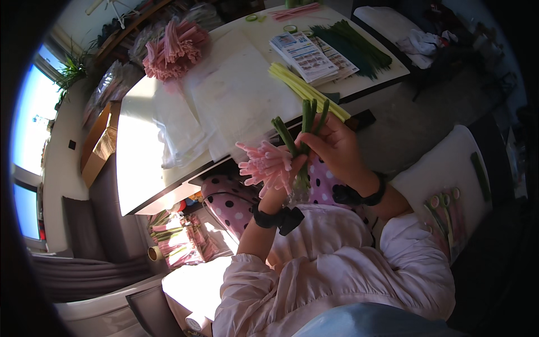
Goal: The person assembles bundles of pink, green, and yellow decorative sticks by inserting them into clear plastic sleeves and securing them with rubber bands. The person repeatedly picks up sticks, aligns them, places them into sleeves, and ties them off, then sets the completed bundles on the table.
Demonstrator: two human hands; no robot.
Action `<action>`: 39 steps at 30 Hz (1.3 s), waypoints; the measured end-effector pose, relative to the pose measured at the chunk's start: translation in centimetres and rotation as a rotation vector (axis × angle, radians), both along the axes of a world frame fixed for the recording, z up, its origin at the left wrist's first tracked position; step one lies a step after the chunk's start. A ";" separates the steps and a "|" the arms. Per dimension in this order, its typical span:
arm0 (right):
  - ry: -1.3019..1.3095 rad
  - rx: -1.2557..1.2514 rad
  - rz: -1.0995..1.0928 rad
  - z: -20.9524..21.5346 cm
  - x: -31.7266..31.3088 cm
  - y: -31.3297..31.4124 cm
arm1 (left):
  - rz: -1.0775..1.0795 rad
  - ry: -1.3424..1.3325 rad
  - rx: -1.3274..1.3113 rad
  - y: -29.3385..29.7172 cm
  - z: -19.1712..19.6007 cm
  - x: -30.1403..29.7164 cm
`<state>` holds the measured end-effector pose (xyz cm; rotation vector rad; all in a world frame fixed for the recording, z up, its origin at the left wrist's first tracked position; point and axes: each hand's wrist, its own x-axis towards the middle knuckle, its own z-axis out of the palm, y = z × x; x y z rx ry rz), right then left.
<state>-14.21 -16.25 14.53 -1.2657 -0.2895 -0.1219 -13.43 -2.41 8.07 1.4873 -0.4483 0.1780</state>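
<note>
Both forearms rise from the near edge and meet just before the table [168, 146], where the left hand [278, 194] is curled around the pink flower [265, 163] while the right hand [337, 147], wrist bent inward, pinches the green stems [307, 121] upright beside it.
</note>
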 end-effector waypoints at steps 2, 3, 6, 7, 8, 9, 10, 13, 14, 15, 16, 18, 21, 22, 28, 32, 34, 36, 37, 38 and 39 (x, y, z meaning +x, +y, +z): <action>-0.014 0.029 -0.004 -0.1 0.0 0.0 | 0.046 0.072 -0.037 -0.2 -0.2 -0.5; -0.012 -0.013 -0.010 -0.2 0.1 0.0 | 0.041 0.160 -0.098 -0.3 -0.3 -1.1; -0.009 -0.058 0.005 -0.3 0.1 -0.2 | -0.011 0.257 -0.248 -0.5 -0.4 -1.4; -0.012 -0.054 0.019 -0.3 0.1 -0.3 | -0.049 0.265 -0.321 -0.5 -0.5 -1.3; 0.007 -0.042 0.024 -0.4 0.1 -0.3 | -0.047 0.256 -0.332 -0.7 -0.6 -1.2; 0.020 -0.025 0.033 -0.4 0.1 -0.3 | -0.061 0.249 -0.372 -0.8 -0.7 -1.1; 0.032 -0.007 0.042 -0.4 0.1 -0.3 | -0.106 0.222 -0.422 -1.0 -0.8 -1.0; 0.041 0.059 0.023 -0.5 0.2 -0.1 | -0.122 0.294 -0.507 -1.3 -0.8 -1.3; 0.040 0.075 0.030 -0.5 0.2 0.0 | -0.105 0.325 -0.512 -1.4 -0.7 -1.5; 0.041 0.091 0.036 -0.5 0.2 0.0 | -0.104 0.342 -0.532 -1.6 -0.7 -1.6; 0.037 0.102 0.038 -0.6 0.3 0.0 | -0.122 0.357 -0.563 -1.7 -0.6 -1.7; 0.055 0.078 0.046 -0.7 0.4 -0.2 | -0.122 0.351 -0.536 -1.8 -0.3 -1.6; 0.005 -0.051 0.016 -0.9 0.5 -0.4 | -0.102 0.331 -0.549 -2.2 0.0 -1.5; -0.025 -0.101 -0.001 -0.9 0.5 -0.5 | -0.102 0.328 -0.561 -2.4 0.0 -1.5; 0.081 -0.095 -0.002 -0.9 0.7 -0.3 | -0.031 0.364 -0.650 -2.8 -0.1 -1.6; -0.041 -0.233 -0.041 -1.1 1.2 -0.1 | 0.137 0.311 -0.499 -2.8 -0.8 -1.1; -0.048 -0.338 -0.008 -1.3 1.6 -0.5 | 0.168 0.286 -0.435 -2.8 -1.4 -1.2; -0.033 -0.360 0.015 -1.5 1.9 -0.8 | 0.140 0.241 -0.241 -2.1 -2.0 -1.0; -0.039 -0.372 0.000 -1.6 2.0 -0.9 | 0.137 0.247 -0.123 -1.8 -2.3 -0.9; -0.034 -0.357 0.015 -1.7 2.1 -0.8 | 0.131 0.190 -0.095 -1.7 -2.5 -0.6; -0.045 -0.337 0.007 -1.7 2.2 -0.8 | 0.135 0.162 -0.046 -1.6 -2.8 -0.2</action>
